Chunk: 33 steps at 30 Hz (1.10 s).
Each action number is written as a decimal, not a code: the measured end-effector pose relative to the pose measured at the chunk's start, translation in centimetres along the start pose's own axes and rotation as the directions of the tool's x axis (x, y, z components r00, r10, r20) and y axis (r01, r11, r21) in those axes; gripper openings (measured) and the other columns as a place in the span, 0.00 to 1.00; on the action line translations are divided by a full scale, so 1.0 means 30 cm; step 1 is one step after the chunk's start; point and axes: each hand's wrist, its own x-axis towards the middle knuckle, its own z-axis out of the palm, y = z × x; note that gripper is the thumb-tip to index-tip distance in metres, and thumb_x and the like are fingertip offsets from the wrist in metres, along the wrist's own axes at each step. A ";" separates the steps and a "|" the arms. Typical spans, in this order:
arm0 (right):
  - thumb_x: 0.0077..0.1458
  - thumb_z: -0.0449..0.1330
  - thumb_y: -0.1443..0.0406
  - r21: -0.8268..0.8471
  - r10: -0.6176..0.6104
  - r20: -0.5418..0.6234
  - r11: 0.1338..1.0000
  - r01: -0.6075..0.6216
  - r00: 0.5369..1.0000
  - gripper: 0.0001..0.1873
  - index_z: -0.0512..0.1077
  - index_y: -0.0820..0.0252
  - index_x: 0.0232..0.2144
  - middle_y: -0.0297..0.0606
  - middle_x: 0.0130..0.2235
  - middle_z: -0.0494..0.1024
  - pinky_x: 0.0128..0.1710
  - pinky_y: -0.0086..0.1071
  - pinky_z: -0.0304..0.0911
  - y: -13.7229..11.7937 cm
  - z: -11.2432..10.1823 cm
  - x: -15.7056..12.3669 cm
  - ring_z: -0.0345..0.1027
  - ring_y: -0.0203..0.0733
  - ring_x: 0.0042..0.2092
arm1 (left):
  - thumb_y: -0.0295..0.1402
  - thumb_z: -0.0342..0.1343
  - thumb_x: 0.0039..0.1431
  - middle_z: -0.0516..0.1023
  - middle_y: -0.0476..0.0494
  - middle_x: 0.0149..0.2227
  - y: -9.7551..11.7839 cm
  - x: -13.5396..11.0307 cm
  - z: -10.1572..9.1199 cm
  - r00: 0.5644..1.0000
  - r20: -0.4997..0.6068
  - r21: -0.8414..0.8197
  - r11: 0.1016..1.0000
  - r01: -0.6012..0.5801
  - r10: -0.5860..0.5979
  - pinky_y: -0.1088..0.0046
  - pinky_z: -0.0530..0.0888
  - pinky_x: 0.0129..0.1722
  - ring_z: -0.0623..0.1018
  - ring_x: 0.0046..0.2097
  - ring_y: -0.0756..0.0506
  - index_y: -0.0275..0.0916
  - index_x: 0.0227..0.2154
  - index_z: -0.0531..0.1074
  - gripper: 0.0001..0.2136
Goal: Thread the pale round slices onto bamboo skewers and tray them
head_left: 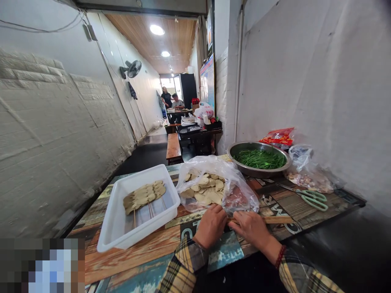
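My left hand (210,226) is closed at the near edge of a clear plastic bag (241,175), its fingers curled under. Close beside it, my right hand (253,228) is curled over a bundle of thin wooden sticks (277,219) that runs out to the right; they look like skewers. A wood-coloured end shows between the two hands. The fingertips are mostly hidden, so what the left hand grips does not show. In the bag lie many pale, flat round slices (207,187). Similar slices threaded on skewers (145,195) lie in a white plastic tray (105,232) at the left.
A steel bowl (232,159) of green chives or similar stalks (259,158) stands behind the bag. Green-handled scissors (313,198), a red packet (277,137) and a knotted plastic bag (308,173) lie at the right. Beyond are a bench (174,145) and two people (177,101).
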 end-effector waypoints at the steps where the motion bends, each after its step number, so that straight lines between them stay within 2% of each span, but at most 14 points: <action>1: 0.59 0.60 0.57 -0.003 0.007 0.006 1.000 -0.007 1.000 0.12 0.70 0.57 0.28 0.34 0.27 0.77 0.29 0.32 0.50 0.001 0.001 0.001 0.71 0.42 0.30 | 0.30 0.48 0.64 0.71 0.43 0.33 0.001 -0.001 0.000 1.000 0.016 0.033 0.999 -0.019 0.019 0.68 0.65 0.37 0.68 0.37 0.45 0.37 0.28 0.68 0.09; 5: 0.58 0.61 0.57 0.005 0.014 0.039 1.000 -0.014 0.999 0.12 0.71 0.57 0.27 0.33 0.27 0.77 0.29 0.32 0.51 0.009 0.001 0.004 0.71 0.41 0.31 | 0.30 0.49 0.63 0.70 0.44 0.33 0.002 -0.005 0.003 0.994 0.078 0.160 0.983 -0.086 0.074 0.65 0.66 0.38 0.67 0.37 0.43 0.38 0.28 0.67 0.08; 9: 0.57 0.61 0.55 0.014 0.005 0.076 1.000 -0.006 0.997 0.12 0.71 0.57 0.28 0.34 0.28 0.78 0.29 0.31 0.52 0.014 -0.013 0.011 0.72 0.41 0.32 | 0.29 0.48 0.63 0.69 0.43 0.34 -0.003 -0.007 0.012 0.990 0.091 0.199 0.972 -0.126 0.110 0.64 0.67 0.39 0.67 0.37 0.43 0.38 0.30 0.66 0.06; 14: 0.59 0.59 0.54 0.032 -0.009 0.093 0.999 0.006 0.996 0.13 0.71 0.57 0.30 0.34 0.29 0.79 0.29 0.31 0.52 0.011 -0.027 0.016 0.73 0.41 0.32 | 0.26 0.45 0.64 0.69 0.43 0.34 -0.015 -0.008 0.034 0.995 0.007 0.145 0.985 -0.096 0.096 0.63 0.68 0.41 0.67 0.37 0.43 0.38 0.31 0.65 0.07; 25: 0.59 0.59 0.55 0.043 -0.038 0.004 0.998 0.037 0.999 0.13 0.69 0.57 0.28 0.34 0.27 0.77 0.27 0.32 0.50 0.003 -0.007 -0.001 0.72 0.42 0.29 | 0.25 0.43 0.64 0.68 0.43 0.33 -0.016 -0.031 0.062 0.995 -0.102 0.045 0.999 0.013 -0.008 0.63 0.69 0.42 0.68 0.37 0.44 0.38 0.30 0.64 0.08; 29: 0.59 0.59 0.57 0.059 -0.034 -0.013 0.998 0.035 0.999 0.11 0.69 0.57 0.28 0.33 0.27 0.78 0.28 0.32 0.50 0.003 0.004 -0.005 0.72 0.42 0.29 | 0.26 0.43 0.64 0.69 0.43 0.34 -0.014 -0.036 0.060 0.993 -0.100 0.013 0.998 0.064 -0.063 0.65 0.69 0.42 0.68 0.38 0.44 0.38 0.31 0.65 0.08; 33: 0.60 0.59 0.58 0.060 -0.042 -0.027 0.997 0.043 0.999 0.11 0.69 0.56 0.28 0.33 0.26 0.78 0.28 0.32 0.49 0.007 0.018 -0.005 0.72 0.42 0.29 | 0.31 0.47 0.64 0.70 0.44 0.34 -0.001 -0.036 0.033 0.995 -0.036 -0.093 0.992 0.085 -0.088 0.70 0.67 0.38 0.70 0.37 0.46 0.38 0.29 0.68 0.09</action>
